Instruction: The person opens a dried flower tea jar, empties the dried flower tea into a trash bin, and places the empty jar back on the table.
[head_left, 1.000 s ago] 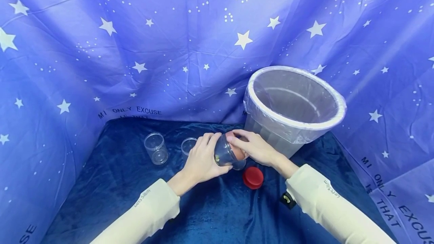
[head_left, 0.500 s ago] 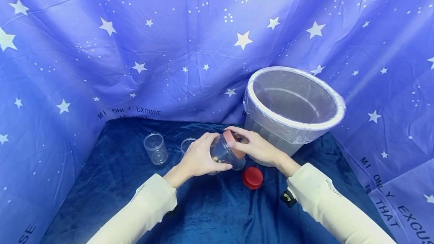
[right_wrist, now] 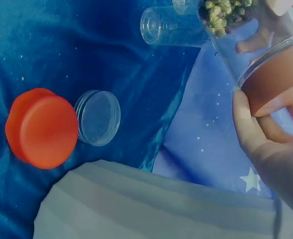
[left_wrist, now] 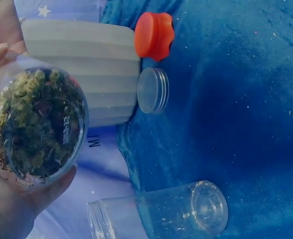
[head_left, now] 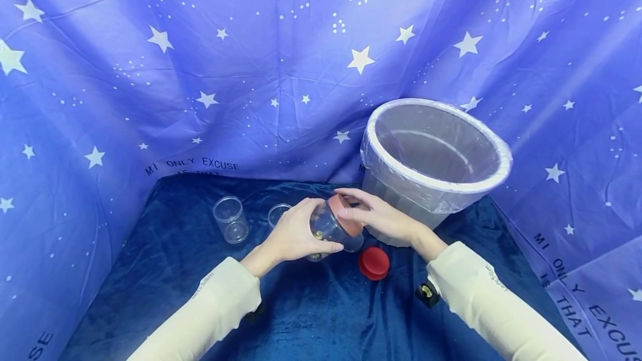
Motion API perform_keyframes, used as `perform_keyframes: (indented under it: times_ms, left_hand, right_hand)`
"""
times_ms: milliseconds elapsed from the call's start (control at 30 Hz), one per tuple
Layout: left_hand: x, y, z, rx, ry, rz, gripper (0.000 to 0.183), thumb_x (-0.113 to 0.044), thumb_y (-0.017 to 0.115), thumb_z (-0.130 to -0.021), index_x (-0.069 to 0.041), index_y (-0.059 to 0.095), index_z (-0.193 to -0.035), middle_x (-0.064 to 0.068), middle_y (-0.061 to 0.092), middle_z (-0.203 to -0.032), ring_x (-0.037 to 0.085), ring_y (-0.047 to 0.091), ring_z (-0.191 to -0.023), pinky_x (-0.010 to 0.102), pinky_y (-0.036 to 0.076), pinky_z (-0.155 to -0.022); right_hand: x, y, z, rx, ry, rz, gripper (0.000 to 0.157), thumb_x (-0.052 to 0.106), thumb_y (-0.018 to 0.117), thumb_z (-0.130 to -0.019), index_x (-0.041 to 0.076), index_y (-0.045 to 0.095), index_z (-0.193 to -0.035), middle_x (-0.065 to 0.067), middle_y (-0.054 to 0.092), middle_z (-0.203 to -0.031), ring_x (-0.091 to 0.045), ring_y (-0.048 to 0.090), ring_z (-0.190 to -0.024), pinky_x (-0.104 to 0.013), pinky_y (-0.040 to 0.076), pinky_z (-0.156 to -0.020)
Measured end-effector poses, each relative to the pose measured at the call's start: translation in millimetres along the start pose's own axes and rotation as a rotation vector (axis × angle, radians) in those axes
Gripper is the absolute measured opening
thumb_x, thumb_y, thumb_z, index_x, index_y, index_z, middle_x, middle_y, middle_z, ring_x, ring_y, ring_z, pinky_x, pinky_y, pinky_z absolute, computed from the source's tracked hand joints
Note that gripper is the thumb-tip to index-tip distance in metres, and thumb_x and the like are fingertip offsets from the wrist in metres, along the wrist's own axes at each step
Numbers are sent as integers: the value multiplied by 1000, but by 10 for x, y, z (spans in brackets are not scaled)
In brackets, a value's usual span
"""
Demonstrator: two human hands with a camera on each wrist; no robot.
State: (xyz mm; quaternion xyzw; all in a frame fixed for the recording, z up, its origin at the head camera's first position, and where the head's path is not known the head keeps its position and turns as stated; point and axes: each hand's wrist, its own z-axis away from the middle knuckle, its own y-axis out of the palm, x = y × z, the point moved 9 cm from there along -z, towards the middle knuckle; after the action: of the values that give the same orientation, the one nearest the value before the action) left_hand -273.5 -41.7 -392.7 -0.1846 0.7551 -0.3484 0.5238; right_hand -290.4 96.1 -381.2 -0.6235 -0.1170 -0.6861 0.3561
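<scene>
A clear jar (head_left: pixel 326 226) of dried greenish-yellow buds is held tilted above the cloth, its lidded end toward the upper right. My left hand (head_left: pixel 293 233) grips the jar's body, with the thumb along its near side. The jar's base and the buds (left_wrist: pixel 39 124) fill the left part of the left wrist view. On the jar's mouth sits a brownish-orange lid (head_left: pixel 347 216), which my right hand (head_left: pixel 385 219) grips between thumb and fingers. The right wrist view shows the lid (right_wrist: pixel 281 77) against the jar's rim; whether it is fully seated, I cannot tell.
A clear jar (head_left: pixel 230 220) stands at the left, and another clear jar (head_left: pixel 278 214) is partly behind my left hand. A red scalloped lid (head_left: pixel 374 263) lies near a clear lid (right_wrist: pixel 99 118). A grey bin (head_left: pixel 426 196) with a plastic liner stands at the back right.
My left hand and the jar have shifted slightly left and the jar has turned a little. My right fingers have changed position on the lid, so more of it shows.
</scene>
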Motion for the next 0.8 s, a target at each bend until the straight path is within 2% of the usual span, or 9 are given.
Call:
perform_keyframes:
  times_ms: [100,167,300,433,633,800]
  left_hand:
    - [-50,-17,8,-38,33,-56,86,-58,83,-63,-14,56,-131,2,63,-120,19,63,-101,39,53,-84]
    - [-83,-22,12,-63,56,-101,85,-59,83,-63,-15,56,-130,1,63,-115,16,62,-96,37,54,-80]
    - [-140,-24,26,-112,97,-184,86,-59,83,-62,-15,54,-130,3,62,-112,18,61,-94,39,55,-74]
    - [-221,-34,57,-177,155,-294,90,-58,84,-62,-11,52,-132,6,61,-117,22,62,-99,43,57,-73]
    - [-323,-48,112,-297,236,-433,95,-56,85,-57,-7,52,-132,8,61,-118,26,64,-101,43,58,-74]
    - [-326,-43,120,-325,245,-453,96,-55,86,-56,-7,52,-132,8,61,-118,26,63,-100,42,58,-73]
  right_hand:
    - [-55,-68,-20,-72,79,51,59,46,48,-101,11,39,-148,-14,49,-145,-25,57,-124,-39,50,-101]
    - [-86,-93,-35,-102,124,73,61,53,42,-101,10,44,-144,-13,54,-139,-23,62,-118,-39,52,-98]
    - [-147,-83,-50,-114,218,82,65,64,38,-98,15,49,-138,-11,60,-127,-24,66,-103,-39,57,-84]
    - [-194,-54,-43,-108,290,70,67,71,41,-93,21,51,-136,-10,62,-118,-27,65,-90,-39,57,-69]
    - [-176,-64,-41,-128,265,72,62,61,50,-94,21,51,-141,-12,66,-113,-22,67,-69,-34,57,-60]
    - [-182,-52,-52,-121,229,29,61,52,55,-95,17,47,-145,-15,67,-115,-21,67,-70,-32,58,-62]
